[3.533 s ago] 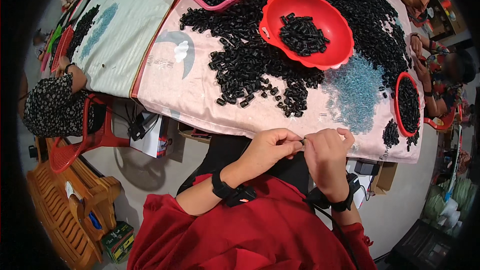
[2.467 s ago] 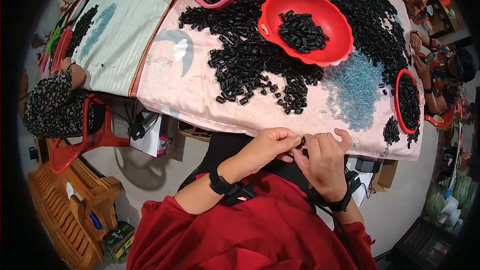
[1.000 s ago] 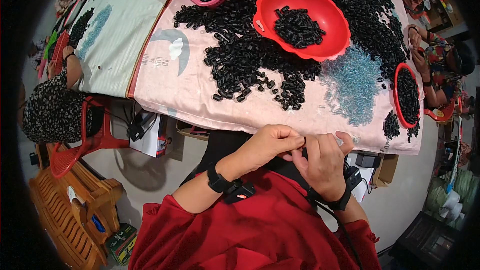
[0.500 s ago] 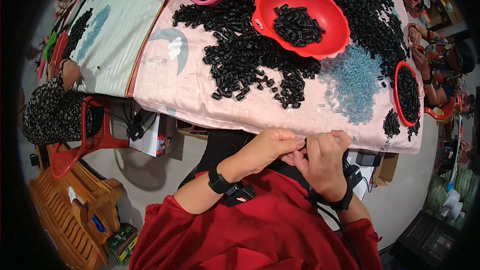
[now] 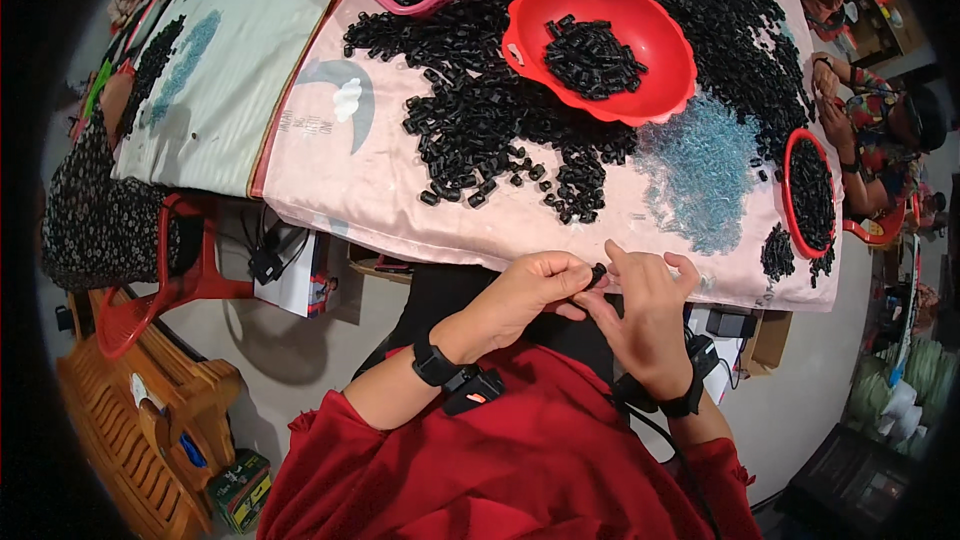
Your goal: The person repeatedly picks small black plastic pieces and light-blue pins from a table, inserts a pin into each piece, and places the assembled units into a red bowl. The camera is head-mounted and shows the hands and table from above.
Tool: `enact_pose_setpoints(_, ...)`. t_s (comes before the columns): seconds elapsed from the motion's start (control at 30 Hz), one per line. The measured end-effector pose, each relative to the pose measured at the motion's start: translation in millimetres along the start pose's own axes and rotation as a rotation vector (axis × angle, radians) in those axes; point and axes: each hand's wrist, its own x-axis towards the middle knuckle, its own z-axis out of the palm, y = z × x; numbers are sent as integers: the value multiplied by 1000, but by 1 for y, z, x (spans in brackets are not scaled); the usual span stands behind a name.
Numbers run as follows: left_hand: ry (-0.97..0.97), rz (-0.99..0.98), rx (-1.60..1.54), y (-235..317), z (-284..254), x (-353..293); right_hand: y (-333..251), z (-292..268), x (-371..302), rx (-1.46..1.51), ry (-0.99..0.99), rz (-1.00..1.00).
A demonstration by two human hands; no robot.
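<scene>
My left hand (image 5: 540, 288) is closed near the table's front edge, thumb and fingers pinching a small black plastic piece (image 5: 598, 275). Beside it, my right hand (image 5: 648, 308) has its fingers apart; the index finger is raised and the thumb is close to the piece. Whether that thumb touches it is hard to see. Beyond my hands lies a spread of small black plastic pieces (image 5: 455, 135). To their right is a heap of tiny clear-blue pieces (image 5: 700, 175). A red scalloped bowl (image 5: 660, 35) with black pieces in it rests on the spread.
A pink basket (image 5: 430, 2) of black pieces stands at the far left of the pink cloth (image 5: 330, 165). At the right edge is a round red tray (image 5: 790, 195) with black pieces. Other people sit on both sides. A red chair (image 5: 205, 250) stands left.
The fingers of my right hand have spread and the index finger has lifted. The black piece in my left fingertips now shows more clearly. The view has shifted slightly.
</scene>
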Motion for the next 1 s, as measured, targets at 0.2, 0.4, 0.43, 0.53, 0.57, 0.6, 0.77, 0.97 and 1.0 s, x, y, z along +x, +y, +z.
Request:
enact_pose_setpoints(0.2, -2, -39, 41, 3, -7, -1, -1, 1, 0, -133, -22, -76)
enact_pose_setpoints(0.4, -6, -51, 54, 6, -11, -1, -4, 4, -2, -195, 17, -84)
enact_pose_setpoints(0.43, -5, -52, 56, 5, -12, 0, -3, 5, -3, -198, 15, -96)
enact_pose_setpoints(0.53, -21, -73, 52, 5, -15, 1, -1, 7, -3, -192, 7, -120)
enact_pose_setpoints(0.57, -20, -65, 48, 4, -16, 1, -1, 7, -3, -188, 4, -126)
enact_pose_setpoints(0.6, -18, -57, 45, 3, -16, 1, -1, 7, -3, -182, 6, -132)
enact_pose_setpoints(0.77, -55, -20, 46, 1, -18, 1, 0, 5, -4, -169, 6, -157)
enact_pose_setpoints(0.97, -63, -36, 71, 1, -19, 1, -1, 1, -1, -90, 3, -148)
enact_pose_setpoints(1.0, -66, -39, 71, 1, -19, 1, -1, 1, -2, -84, 2, -149)
